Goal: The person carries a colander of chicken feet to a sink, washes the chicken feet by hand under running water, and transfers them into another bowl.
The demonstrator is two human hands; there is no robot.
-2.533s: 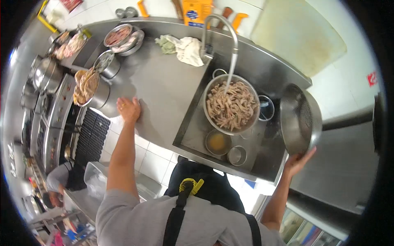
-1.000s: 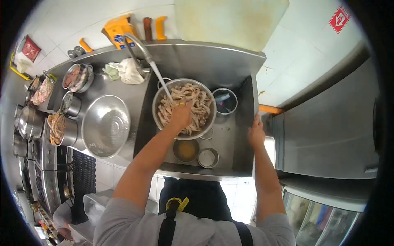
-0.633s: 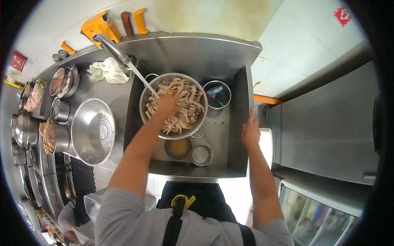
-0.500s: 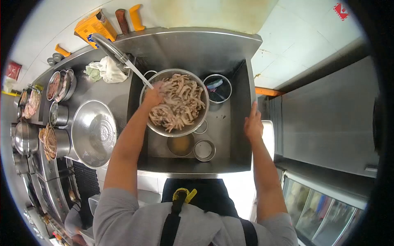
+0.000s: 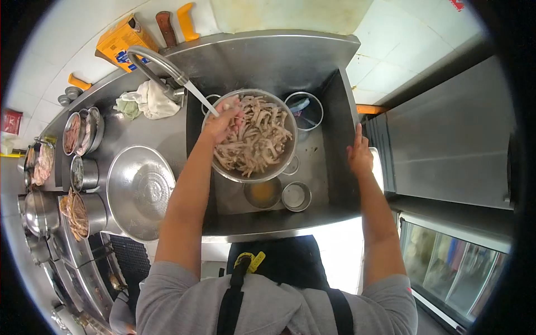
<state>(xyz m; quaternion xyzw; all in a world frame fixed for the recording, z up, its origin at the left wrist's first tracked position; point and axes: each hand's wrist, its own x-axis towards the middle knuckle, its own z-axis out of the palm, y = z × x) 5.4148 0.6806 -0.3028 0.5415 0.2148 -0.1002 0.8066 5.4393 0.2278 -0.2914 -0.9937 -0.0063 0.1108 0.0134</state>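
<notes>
A large metal bowl (image 5: 252,180) full of pale chicken feet (image 5: 259,137) sits inside the sink (image 5: 335,167). My left hand (image 5: 220,124) is in the bowl's left side, its fingers bent among some pinkish feet and partly hidden by them. Water from the curved faucet (image 5: 162,60) streams down beside that hand. On the sink's right rim rests my right hand (image 5: 360,157), its index finger stretched forward along the edge and nothing held in it.
A perforated colander (image 5: 139,190) stands on the left counter near cloths (image 5: 152,100) and several food-filled metal containers (image 5: 85,173). Small pots (image 5: 296,196) lie low in the sink, and a round container (image 5: 304,110) is behind the bowl. Knives (image 5: 187,22) hang at the back.
The whole view has shifted, so the sink and colander appear farther right. My left hand has turned within the bowl, among the feet. My right hand stays at the rim.
</notes>
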